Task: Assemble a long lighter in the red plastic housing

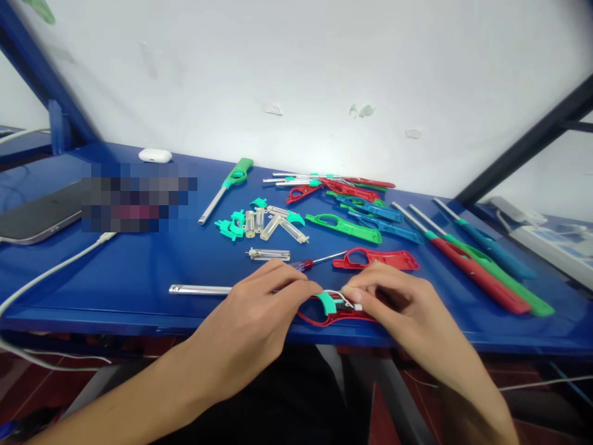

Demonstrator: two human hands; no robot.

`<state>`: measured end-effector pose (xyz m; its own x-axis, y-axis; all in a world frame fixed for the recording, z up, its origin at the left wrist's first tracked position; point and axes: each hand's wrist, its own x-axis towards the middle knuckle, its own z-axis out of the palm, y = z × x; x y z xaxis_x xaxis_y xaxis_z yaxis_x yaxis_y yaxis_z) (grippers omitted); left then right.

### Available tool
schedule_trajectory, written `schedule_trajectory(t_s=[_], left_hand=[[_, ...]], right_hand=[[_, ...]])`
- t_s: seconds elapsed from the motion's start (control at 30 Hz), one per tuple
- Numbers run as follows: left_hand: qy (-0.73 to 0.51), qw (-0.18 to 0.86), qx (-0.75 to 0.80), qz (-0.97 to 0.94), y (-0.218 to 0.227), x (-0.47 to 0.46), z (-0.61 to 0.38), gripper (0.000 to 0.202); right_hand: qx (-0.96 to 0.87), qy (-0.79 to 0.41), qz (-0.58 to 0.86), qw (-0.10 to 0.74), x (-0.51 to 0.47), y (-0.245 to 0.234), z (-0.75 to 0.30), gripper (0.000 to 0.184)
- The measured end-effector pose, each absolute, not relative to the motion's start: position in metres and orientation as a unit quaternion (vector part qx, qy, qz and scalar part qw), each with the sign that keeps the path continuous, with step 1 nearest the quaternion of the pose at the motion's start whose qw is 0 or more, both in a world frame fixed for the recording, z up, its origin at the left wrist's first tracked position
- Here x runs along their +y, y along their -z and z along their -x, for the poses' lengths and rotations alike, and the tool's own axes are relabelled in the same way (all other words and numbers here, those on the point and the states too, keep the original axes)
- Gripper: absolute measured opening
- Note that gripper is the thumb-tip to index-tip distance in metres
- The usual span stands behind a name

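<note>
A red half-shell of a long-nosed gas lighter [324, 321] lies at the table's front edge, its metal tube [204, 290] pointing left. My left hand [264, 309] is closed over the lighter where the tube meets the shell. A turquoise trigger [328, 303] sits in the shell beside its fingertips. My right hand [393, 296] pinches a thin white wire [341, 294] above the dark igniter part [341, 305]. Just behind the hands are a screwdriver [306, 265], a loose red half-shell [375, 258] and a clear fuel tank [269, 254].
Several turquoise triggers [231, 227] and clear tanks [291, 230] lie mid-table. Green [345, 228] and blue shells [389, 225] are behind, right. Whole lighters [477, 275] lie at right, another [238, 175] at back. A phone [41, 210] and white cable [55, 272] are at left.
</note>
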<state>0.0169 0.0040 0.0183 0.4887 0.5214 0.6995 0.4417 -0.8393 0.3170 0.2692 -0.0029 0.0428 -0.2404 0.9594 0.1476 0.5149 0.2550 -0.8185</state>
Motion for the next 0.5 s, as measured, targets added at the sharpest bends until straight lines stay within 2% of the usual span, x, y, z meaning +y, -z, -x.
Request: schedule_trajectory(t_s=[0.5], left_hand=[[-0.426,0.059,0.283,-0.857,-0.0176,0.0045,-0.0179,0.033]], right_hand=[[-0.718,-0.323,0.516,0.337,-0.0032,-0.0427,-0.2703,0.021]])
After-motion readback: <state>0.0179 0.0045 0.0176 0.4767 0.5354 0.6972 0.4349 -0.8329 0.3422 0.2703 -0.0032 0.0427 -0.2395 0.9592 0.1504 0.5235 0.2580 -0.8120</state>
